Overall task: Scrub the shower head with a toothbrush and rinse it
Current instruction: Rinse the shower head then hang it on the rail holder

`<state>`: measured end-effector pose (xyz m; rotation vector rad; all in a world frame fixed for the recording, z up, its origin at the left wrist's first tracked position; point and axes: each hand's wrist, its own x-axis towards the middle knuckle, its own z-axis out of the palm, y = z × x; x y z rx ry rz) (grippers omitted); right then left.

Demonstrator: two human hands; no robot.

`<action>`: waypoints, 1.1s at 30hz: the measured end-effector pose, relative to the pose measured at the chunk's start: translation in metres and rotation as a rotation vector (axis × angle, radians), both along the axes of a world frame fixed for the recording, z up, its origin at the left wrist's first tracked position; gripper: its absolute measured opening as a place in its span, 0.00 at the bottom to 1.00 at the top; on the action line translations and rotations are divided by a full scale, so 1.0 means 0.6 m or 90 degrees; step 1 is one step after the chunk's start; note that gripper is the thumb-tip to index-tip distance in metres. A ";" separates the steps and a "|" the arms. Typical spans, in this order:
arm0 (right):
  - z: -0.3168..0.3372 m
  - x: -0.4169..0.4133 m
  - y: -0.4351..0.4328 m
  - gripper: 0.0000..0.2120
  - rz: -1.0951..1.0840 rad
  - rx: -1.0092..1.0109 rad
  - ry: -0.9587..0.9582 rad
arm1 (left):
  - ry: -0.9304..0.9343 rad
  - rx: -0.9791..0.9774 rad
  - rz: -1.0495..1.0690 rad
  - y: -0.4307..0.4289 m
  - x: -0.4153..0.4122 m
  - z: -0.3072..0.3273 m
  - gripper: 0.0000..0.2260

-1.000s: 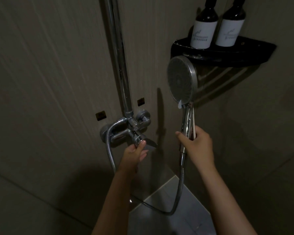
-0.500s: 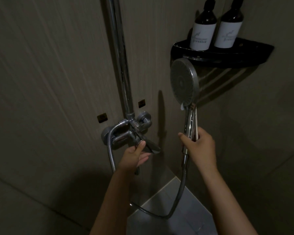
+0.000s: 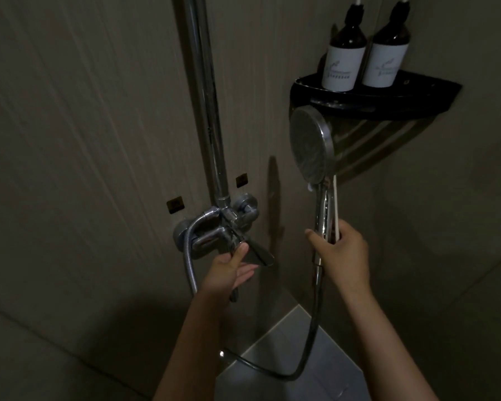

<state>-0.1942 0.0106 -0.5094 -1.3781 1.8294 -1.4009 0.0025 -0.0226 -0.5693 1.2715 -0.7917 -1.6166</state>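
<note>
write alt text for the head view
The right hand grips the shower head and a toothbrush together; the left hand touches the tap lever. Two bottles stand on a black shelf above.

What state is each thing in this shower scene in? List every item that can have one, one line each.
shower head, held upright, no water visible
toothbrush, held against the shower handle
right hand, grips handle and toothbrush together
left hand, fingers straight, touching the tap lever
hose, hanging in a slack loop
bottles, upright on the shelf
</note>
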 end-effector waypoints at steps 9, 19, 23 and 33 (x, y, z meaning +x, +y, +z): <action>0.002 0.003 0.004 0.12 -0.005 0.013 0.016 | -0.019 0.031 0.016 0.004 -0.002 0.015 0.24; -0.007 0.002 0.000 0.10 -0.031 0.018 0.006 | -0.019 0.041 0.019 0.006 -0.001 0.016 0.23; -0.009 0.004 -0.001 0.09 -0.037 0.018 -0.005 | -0.022 0.040 0.023 0.006 -0.002 0.017 0.23; -0.007 0.003 0.004 0.11 -0.056 0.011 0.003 | -0.054 0.014 0.034 0.021 -0.017 0.020 0.19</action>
